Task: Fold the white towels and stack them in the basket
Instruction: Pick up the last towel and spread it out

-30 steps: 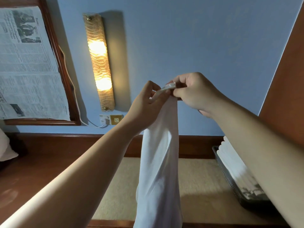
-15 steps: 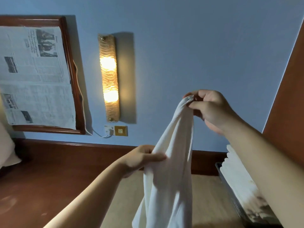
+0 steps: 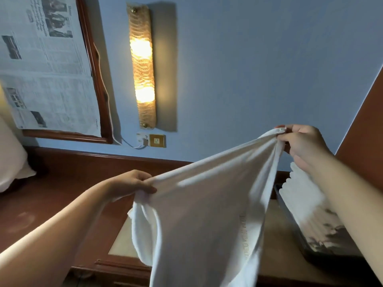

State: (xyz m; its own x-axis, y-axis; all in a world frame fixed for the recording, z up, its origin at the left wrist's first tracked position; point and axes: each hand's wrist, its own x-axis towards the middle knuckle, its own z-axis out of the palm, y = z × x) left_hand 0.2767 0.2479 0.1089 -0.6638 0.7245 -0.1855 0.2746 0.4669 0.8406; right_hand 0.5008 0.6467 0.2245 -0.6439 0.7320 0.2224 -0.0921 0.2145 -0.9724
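Two hands hold one white towel up in the air in front of me, above the wooden table. My right hand pinches a bunched corner between thumb and fingers, up high near the blue wall. My left hand, lower and well apart from it, has its fingers curled round the top edge, so the cloth stretches on a slant between them and hangs down. At the right, folded towels lie stacked in the dark basket. A lit lamp glows on the wall.
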